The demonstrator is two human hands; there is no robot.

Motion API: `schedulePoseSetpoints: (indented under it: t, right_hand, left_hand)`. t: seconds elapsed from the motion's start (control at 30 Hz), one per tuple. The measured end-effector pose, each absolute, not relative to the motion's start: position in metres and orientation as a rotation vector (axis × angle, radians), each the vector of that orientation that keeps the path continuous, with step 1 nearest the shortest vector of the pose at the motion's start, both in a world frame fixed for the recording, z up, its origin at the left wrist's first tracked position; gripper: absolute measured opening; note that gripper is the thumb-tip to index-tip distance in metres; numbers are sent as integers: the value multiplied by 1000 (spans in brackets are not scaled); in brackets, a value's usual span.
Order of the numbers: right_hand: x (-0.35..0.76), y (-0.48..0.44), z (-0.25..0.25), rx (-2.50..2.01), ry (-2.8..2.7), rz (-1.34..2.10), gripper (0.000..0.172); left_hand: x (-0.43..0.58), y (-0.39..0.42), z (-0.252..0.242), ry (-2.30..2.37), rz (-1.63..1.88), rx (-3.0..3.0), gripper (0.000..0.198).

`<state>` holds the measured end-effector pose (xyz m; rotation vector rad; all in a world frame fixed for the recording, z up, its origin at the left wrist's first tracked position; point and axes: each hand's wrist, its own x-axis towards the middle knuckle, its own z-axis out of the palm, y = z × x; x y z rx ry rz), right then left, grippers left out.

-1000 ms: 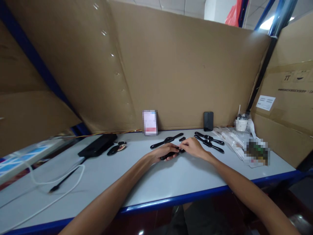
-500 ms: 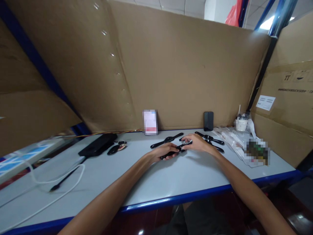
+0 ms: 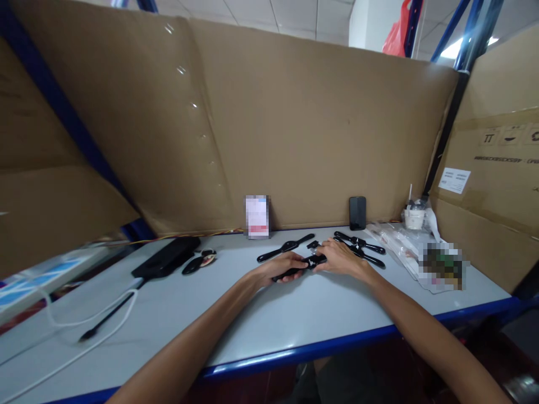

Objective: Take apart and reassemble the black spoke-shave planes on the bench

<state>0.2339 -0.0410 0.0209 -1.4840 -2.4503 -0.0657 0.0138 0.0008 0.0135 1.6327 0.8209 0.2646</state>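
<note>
A long black piece (image 3: 312, 262) with a narrow middle lies between my two hands. Its left end is in the closed fingers of my left hand (image 3: 287, 266). My right hand (image 3: 336, 256) has its fingers closed round the right end. A small dark part (image 3: 313, 245) shows just beyond my right fingertips; whether they touch it is unclear. Behind my left hand lies a similar black piece (image 3: 288, 246) with a rounded middle. Beyond my right hand are two more black pieces, one farther back (image 3: 360, 242) and one partly hidden by that hand (image 3: 370, 258).
Upright against the cardboard (image 3: 295, 129) are a blurred white-and-red card (image 3: 257, 217) and a black phone (image 3: 357, 213). Plastic bags (image 3: 396, 247) and a cup (image 3: 415, 216) stand right. A black case (image 3: 166, 258), a dark oval object (image 3: 192, 265) and cables (image 3: 109, 314) lie left.
The fingers of my right hand have come down and closed round the right end of the black piece. The camera view has tilted slightly up.
</note>
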Motion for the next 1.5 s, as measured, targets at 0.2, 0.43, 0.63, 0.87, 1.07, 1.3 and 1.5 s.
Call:
schedulePoseSetpoints:
  t: [0.2, 0.43, 0.63, 0.87, 1.07, 1.3, 1.5]
  right_hand:
    - [230, -46, 22, -1532, -2413, -60, 44]
    - [232, -44, 25, -1538, -2437, 5, 44]
    - [236, -40, 23, -1486, -2436, 51, 43]
    - [236, -41, 33, -1425, -2339, 90, 13]
    - [230, -46, 36, -1334, -2351, 174, 27]
    - [230, -44, 36, -1258, -2406, 271, 26]
    - [231, -41, 34, -1287, -2378, 257, 15]
  left_hand:
    - [13, 4, 11, 835, 259, 1644, 30]
    - [11, 10, 6, 817, 238, 1653, 31]
    - [12, 9, 6, 830, 243, 1648, 28]
    - [13, 7, 8, 844, 261, 1641, 25]
    - [14, 6, 9, 843, 265, 1630, 24]
    - [14, 6, 10, 822, 268, 1626, 25]
    - [14, 3, 13, 810, 272, 1625, 28]
